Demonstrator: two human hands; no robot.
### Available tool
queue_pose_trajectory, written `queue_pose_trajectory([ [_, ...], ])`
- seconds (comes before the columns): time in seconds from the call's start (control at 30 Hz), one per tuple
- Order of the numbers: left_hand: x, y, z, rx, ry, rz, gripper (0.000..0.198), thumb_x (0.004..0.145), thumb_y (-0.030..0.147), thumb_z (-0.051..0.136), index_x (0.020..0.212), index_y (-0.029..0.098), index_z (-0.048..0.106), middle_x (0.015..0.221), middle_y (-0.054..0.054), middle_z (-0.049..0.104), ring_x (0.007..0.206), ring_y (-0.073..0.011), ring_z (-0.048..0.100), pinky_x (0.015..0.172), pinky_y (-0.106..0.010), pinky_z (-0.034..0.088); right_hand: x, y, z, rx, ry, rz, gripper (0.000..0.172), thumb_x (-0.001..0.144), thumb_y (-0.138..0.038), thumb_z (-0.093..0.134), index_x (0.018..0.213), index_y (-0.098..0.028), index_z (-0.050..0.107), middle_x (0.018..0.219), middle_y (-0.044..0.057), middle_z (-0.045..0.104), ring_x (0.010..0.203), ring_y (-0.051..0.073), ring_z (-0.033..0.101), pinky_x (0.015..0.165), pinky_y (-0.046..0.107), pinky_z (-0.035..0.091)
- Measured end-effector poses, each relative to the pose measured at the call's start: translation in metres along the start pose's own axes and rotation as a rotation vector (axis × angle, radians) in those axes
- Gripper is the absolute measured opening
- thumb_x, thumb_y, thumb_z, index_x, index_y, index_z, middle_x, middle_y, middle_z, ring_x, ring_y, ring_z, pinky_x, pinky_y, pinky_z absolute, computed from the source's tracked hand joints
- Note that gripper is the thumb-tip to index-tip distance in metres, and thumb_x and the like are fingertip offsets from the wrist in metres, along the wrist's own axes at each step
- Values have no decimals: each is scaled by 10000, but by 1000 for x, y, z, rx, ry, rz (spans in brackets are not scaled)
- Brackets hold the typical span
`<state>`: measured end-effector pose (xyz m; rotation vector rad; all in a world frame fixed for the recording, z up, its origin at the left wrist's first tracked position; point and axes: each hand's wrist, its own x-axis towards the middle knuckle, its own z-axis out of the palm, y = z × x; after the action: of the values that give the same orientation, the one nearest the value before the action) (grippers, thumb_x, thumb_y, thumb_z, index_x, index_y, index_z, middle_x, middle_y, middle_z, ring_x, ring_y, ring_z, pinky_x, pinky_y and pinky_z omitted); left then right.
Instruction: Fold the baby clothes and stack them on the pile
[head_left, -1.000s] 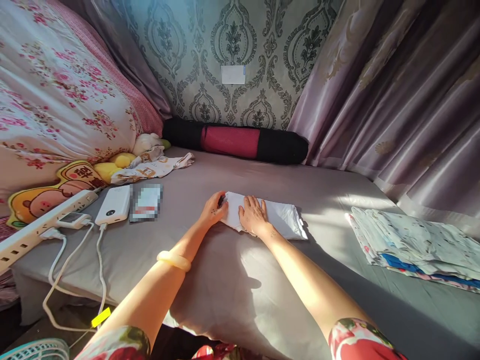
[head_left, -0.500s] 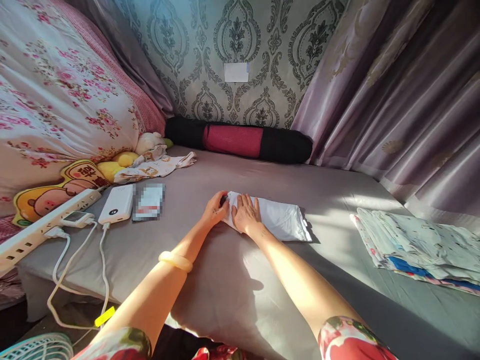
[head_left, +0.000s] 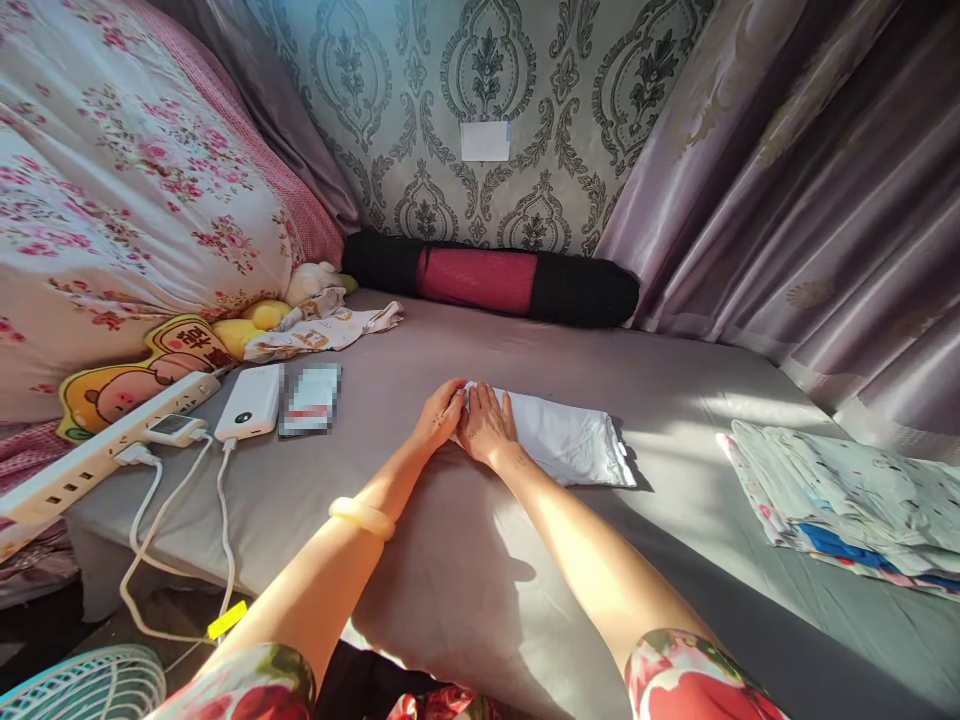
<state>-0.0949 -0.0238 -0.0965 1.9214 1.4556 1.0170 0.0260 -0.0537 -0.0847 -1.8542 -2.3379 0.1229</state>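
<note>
A folded white garment (head_left: 566,437) lies lengthwise on the grey sheet in front of me, its short right end loosely layered. My right hand (head_left: 486,425) rests flat on the left part of it, fingers stretched forward and palm down. At the garment's left end, my left hand (head_left: 441,415) has its fingers closed around the edge, close against my right hand. The fingertips of the left hand are partly hidden.
To the right lies a stack of folded clothes (head_left: 847,510). On the left are a power strip (head_left: 112,450), a white power bank (head_left: 251,400) with cables, a blurred packet (head_left: 310,400) and a crumpled printed cloth (head_left: 322,328). A black-and-red bolster-shaped bag (head_left: 480,280) lies along the wall.
My right hand has slid slightly left along the garment and now meets my left hand. The whole view has shifted a little, so the surroundings appear further right.
</note>
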Motion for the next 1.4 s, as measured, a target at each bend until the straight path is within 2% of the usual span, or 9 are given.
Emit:
queue_pose_trajectory([
  [0.23, 0, -5, 3, 97, -56, 116, 473, 928, 265, 334, 1312, 167, 592, 1345, -100, 631, 1274, -234, 550, 1130, -426, 395, -8, 17, -11, 54, 74, 18, 537, 1030, -268, 219, 1519, -108, 372, 1596, 135, 320, 1483, 243, 255, 1210, 497, 150],
  [0.33, -3, -4, 6, 186, -101, 219, 462, 952, 330, 367, 1337, 210, 592, 1395, -83, 601, 1355, -261, 474, 1162, -471, 334, -23, 35, -17, 6, 130, 26, 509, 1028, -293, 265, 1497, -180, 426, 1597, 113, 326, 1485, 276, 243, 1204, 563, 111],
  [0.47, -9, 0, 7, 299, -202, 295, 441, 957, 409, 441, 1350, 288, 600, 1444, -44, 566, 1433, -290, 372, 1190, -520, 255, -38, 49, -14, -27, 112, 56, 500, 1035, -332, 268, 1488, -213, 444, 1579, 114, 360, 1473, 313, 259, 1173, 618, 164],
  [0.67, -10, -1, 8, 350, -242, 307, 448, 952, 462, 467, 1352, 315, 603, 1468, -37, 545, 1436, -313, 367, 1182, -542, 250, -36, 47, -4, -32, 121, 81, 499, 1036, -365, 270, 1494, -249, 430, 1561, 94, 393, 1462, 296, 272, 1176, 621, 165],
  [0.8, -10, -2, 7, 373, -239, 301, 448, 950, 459, 466, 1351, 316, 605, 1475, -41, 537, 1436, -314, 370, 1177, -536, 259, -37, 47, -8, 1, 113, 86, 494, 1039, -360, 273, 1496, -253, 427, 1564, 83, 391, 1466, 287, 265, 1185, 607, 148],
  [0.93, -10, 0, 5, 387, -259, 296, 448, 943, 446, 460, 1342, 310, 611, 1489, -47, 522, 1442, -328, 360, 1164, -557, 268, -45, 56, -19, 37, 104, 63, 509, 1044, -321, 234, 1503, -194, 412, 1578, 108, 365, 1476, 255, 257, 1199, 529, 170],
  [1.03, -10, 1, 6, 377, -250, 290, 434, 930, 441, 479, 1320, 318, 626, 1477, -43, 536, 1432, -328, 376, 1162, -551, 275, -51, 66, -23, 7, 124, 91, 510, 1040, -303, 246, 1490, -136, 419, 1581, 138, 349, 1486, 261, 233, 1207, 526, 134],
  [1.17, -10, 0, 7, 372, -235, 289, 432, 926, 442, 488, 1312, 314, 632, 1465, -44, 548, 1426, -329, 385, 1160, -552, 278, -56, 75, -18, -8, 110, 134, 503, 1040, -310, 279, 1496, -140, 406, 1573, 143, 362, 1473, 271, 262, 1200, 527, 147],
  [1.4, -11, 2, 4, 443, -290, 295, 502, 962, 480, 394, 1386, 279, 572, 1521, -45, 484, 1451, -312, 340, 1159, -547, 274, -55, 73, -14, 19, 131, 145, 498, 1037, -325, 321, 1495, -148, 401, 1572, 149, 363, 1456, 279, 296, 1196, 547, 147],
])
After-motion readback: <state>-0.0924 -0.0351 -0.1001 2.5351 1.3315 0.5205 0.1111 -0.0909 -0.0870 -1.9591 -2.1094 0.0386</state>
